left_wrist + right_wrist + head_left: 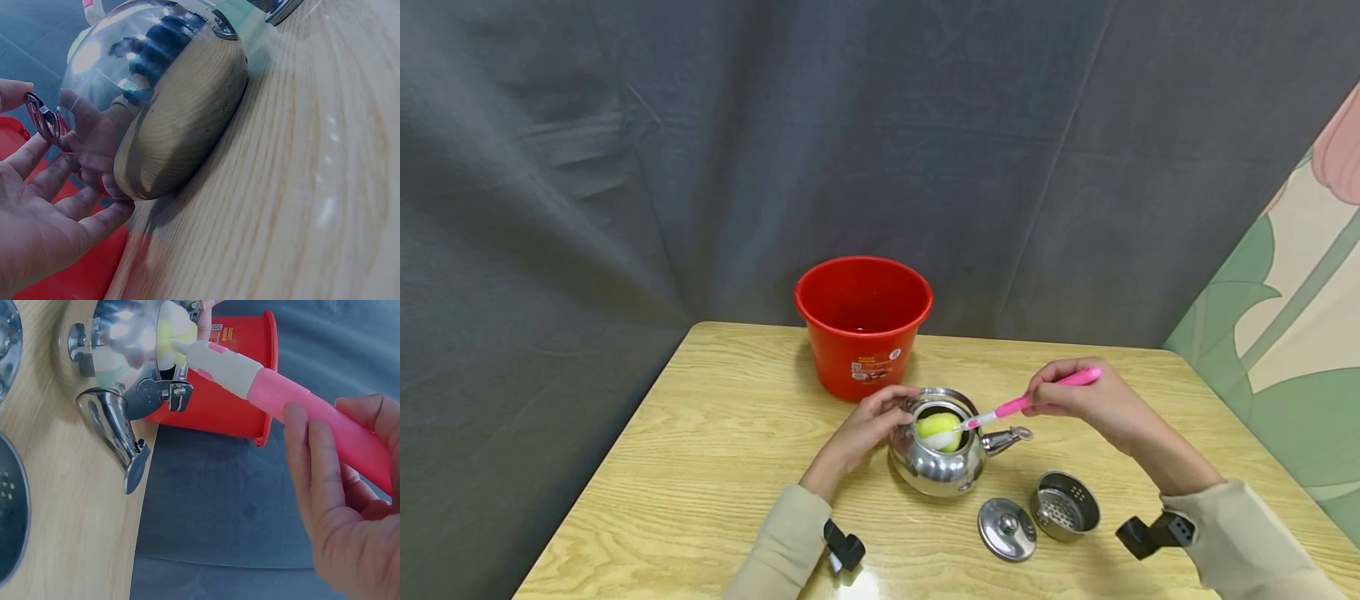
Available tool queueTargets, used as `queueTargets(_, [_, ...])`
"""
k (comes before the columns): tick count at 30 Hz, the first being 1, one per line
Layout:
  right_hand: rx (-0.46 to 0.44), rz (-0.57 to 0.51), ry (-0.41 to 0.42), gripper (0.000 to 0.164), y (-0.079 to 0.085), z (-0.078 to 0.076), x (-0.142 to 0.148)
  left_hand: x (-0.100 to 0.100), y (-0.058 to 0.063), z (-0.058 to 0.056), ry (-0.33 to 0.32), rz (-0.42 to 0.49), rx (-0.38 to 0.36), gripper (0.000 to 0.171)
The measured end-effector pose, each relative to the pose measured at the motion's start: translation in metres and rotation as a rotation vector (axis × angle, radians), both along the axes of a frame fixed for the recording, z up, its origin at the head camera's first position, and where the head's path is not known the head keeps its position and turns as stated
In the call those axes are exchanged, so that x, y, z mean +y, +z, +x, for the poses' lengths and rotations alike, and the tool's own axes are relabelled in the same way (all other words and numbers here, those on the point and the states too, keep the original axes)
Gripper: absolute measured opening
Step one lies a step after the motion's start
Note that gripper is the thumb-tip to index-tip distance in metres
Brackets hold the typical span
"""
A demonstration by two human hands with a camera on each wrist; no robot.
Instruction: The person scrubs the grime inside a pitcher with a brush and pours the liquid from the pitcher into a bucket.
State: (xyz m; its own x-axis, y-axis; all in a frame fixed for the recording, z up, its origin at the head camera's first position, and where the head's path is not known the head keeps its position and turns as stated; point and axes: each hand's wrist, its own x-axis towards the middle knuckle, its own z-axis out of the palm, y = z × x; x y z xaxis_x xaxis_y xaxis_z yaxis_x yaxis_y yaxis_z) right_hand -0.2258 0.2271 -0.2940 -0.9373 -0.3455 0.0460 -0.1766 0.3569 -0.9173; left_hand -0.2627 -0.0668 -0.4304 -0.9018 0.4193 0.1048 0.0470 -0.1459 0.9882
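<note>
A round stainless-steel kettle [936, 467] stands on the wooden table, its lid off and its spout pointing right. My left hand [871, 423] steadies it from the left, thumb by the handle's metal base and fingers against the shiny body [169, 106]. My right hand [1078, 402] grips the pink handle of a sponge brush [1018, 404], slanting down to the left. Its yellow-and-white sponge head [937, 430] sits in the kettle's round opening; the lower part is hidden inside. In the right wrist view, fingers and thumb wrap the pink handle [312, 412].
Behind the kettle stands a red bucket [865, 358] with a label. A steel lid [1007, 530] with a knob lies in front of the kettle, beside a perforated steel strainer cup [1066, 506]. Dark grey cloth [880, 142] hangs behind the table.
</note>
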Motion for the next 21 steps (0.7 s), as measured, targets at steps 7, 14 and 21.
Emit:
queueTargets(7, [-0.031,-0.001,0.063,0.018,0.006,-0.01,0.001,0.002,-0.001,-0.002,-0.004,-0.012,-0.005,0.04])
queueTargets(14, [-0.029,0.062,0.108,0.019,0.014,-0.019,0.002,0.003,0.0,-0.003,0.006,-0.013,-0.012,0.04])
queueTargets(21, [-0.022,0.132,0.11,0.02,0.02,-0.025,0.001,0.005,-0.001,-0.003,0.007,-0.008,-0.014,0.04])
